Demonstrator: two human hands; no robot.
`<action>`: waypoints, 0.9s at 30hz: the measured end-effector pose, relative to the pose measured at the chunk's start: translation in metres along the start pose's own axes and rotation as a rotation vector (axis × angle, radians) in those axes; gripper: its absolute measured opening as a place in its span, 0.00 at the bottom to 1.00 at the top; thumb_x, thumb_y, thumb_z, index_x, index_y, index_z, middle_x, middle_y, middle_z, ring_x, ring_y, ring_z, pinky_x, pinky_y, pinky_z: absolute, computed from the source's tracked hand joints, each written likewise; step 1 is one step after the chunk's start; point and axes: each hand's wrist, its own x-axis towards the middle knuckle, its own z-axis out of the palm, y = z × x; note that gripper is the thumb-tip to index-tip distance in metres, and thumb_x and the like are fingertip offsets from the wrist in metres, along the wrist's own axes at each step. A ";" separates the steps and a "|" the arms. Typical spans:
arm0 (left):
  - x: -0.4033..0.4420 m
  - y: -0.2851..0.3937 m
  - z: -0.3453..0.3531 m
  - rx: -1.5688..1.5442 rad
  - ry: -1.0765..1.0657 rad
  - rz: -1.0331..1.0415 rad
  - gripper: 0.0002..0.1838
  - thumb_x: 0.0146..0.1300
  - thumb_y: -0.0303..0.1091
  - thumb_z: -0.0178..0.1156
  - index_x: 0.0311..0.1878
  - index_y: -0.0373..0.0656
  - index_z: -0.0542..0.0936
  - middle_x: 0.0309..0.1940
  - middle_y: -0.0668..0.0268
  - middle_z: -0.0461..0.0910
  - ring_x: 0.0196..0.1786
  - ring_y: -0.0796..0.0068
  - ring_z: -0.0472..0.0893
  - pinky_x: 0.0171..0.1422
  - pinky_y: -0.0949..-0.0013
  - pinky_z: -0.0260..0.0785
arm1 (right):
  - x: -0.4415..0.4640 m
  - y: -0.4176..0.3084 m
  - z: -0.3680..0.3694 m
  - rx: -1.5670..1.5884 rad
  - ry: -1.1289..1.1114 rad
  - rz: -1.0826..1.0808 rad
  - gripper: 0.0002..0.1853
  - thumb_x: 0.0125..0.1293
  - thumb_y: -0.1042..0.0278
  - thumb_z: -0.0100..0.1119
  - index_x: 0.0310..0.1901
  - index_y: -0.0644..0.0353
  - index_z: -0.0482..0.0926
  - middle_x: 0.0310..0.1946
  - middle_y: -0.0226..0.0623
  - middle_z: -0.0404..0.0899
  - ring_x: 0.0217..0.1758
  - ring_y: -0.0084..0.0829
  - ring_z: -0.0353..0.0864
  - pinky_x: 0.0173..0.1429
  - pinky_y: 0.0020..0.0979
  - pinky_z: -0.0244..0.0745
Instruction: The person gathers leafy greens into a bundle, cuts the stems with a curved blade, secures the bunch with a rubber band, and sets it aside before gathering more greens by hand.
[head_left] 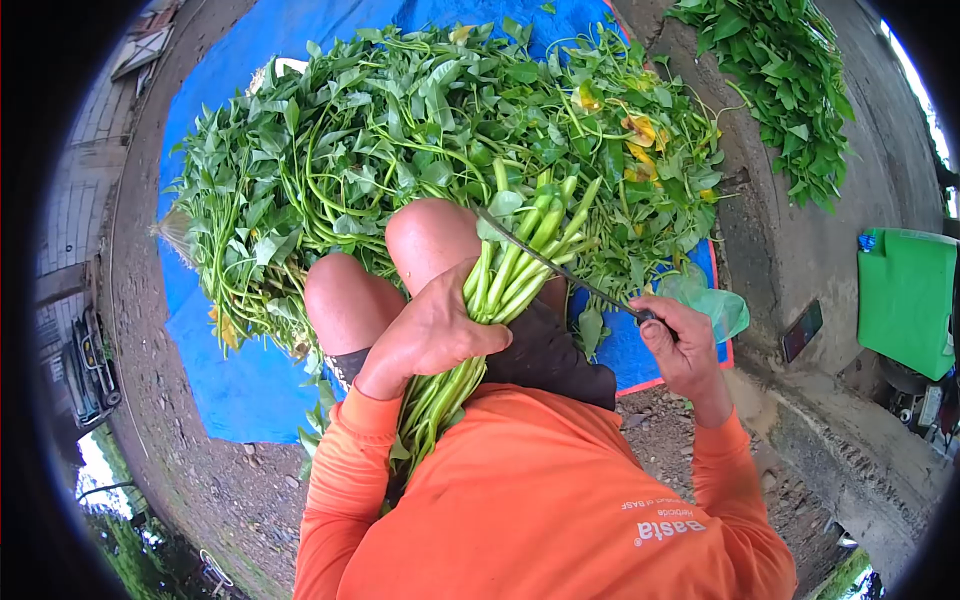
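Note:
My left hand is wrapped round a thick bundle of leafy green stems, which look like water spinach. The bundle lies slanted along my left forearm and lap, its pale cut ends pointing up past my knees. In my right hand is the dark handle of a sickle with a thin, curved blade. Its blade runs across the bundle's stem ends, and the tip reaches near my right knee. Ahead of my knees spreads a big heap of the same loose greens, with some yellowed leaves on its right.
A blue tarp with a red edge lies under the heap. Translucent green plastic rests by my right hand. To the right are a pile of leafy bundles, a phone on the concrete, and a green box.

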 end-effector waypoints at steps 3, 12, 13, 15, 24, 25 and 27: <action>-0.002 0.004 0.003 -0.023 -0.015 -0.016 0.39 0.53 0.25 0.71 0.72 0.32 0.74 0.58 0.63 0.84 0.59 0.72 0.80 0.71 0.67 0.72 | -0.002 0.010 0.005 -0.022 0.035 -0.010 0.20 0.78 0.57 0.67 0.55 0.69 0.86 0.39 0.45 0.89 0.37 0.35 0.89 0.42 0.35 0.80; -0.016 0.001 -0.007 -0.229 -0.020 -0.004 0.34 0.53 0.23 0.74 0.67 0.35 0.79 0.52 0.67 0.84 0.54 0.73 0.82 0.63 0.67 0.74 | 0.025 0.034 0.030 -0.018 0.046 0.066 0.15 0.75 0.62 0.68 0.54 0.64 0.86 0.36 0.45 0.89 0.40 0.47 0.90 0.46 0.39 0.82; -0.023 0.002 -0.017 -0.301 -0.015 -0.039 0.34 0.53 0.23 0.74 0.67 0.36 0.79 0.51 0.68 0.84 0.52 0.75 0.82 0.61 0.68 0.75 | 0.014 0.077 0.037 -0.076 0.061 0.108 0.15 0.76 0.61 0.67 0.54 0.63 0.86 0.37 0.46 0.89 0.40 0.46 0.90 0.47 0.40 0.82; -0.031 0.000 -0.035 -0.338 -0.025 -0.039 0.35 0.52 0.23 0.76 0.67 0.37 0.80 0.46 0.69 0.84 0.45 0.78 0.81 0.53 0.72 0.74 | -0.015 0.153 0.055 -0.143 0.138 0.236 0.16 0.77 0.58 0.66 0.55 0.62 0.86 0.39 0.47 0.89 0.42 0.47 0.90 0.49 0.42 0.82; -0.125 0.017 -0.078 -0.515 0.021 -0.144 0.48 0.36 0.34 0.84 0.66 0.30 0.76 0.34 0.55 0.84 0.32 0.63 0.83 0.37 0.62 0.79 | 0.001 0.304 0.124 -0.657 0.367 0.261 0.21 0.74 0.61 0.67 0.64 0.60 0.80 0.52 0.51 0.86 0.51 0.54 0.86 0.59 0.49 0.80; -0.129 0.011 -0.078 -0.538 0.034 -0.126 0.49 0.36 0.35 0.84 0.66 0.31 0.76 0.34 0.56 0.83 0.32 0.63 0.83 0.37 0.63 0.78 | 0.006 0.298 0.122 -0.767 0.395 0.217 0.21 0.74 0.61 0.67 0.64 0.60 0.80 0.53 0.52 0.85 0.50 0.56 0.85 0.60 0.50 0.80; -0.124 -0.009 -0.066 -0.615 0.082 -0.053 0.52 0.37 0.39 0.85 0.69 0.31 0.74 0.36 0.56 0.81 0.32 0.64 0.83 0.36 0.64 0.77 | 0.046 0.211 0.122 -0.372 0.426 0.127 0.23 0.72 0.64 0.69 0.66 0.62 0.80 0.57 0.53 0.84 0.51 0.52 0.86 0.59 0.47 0.82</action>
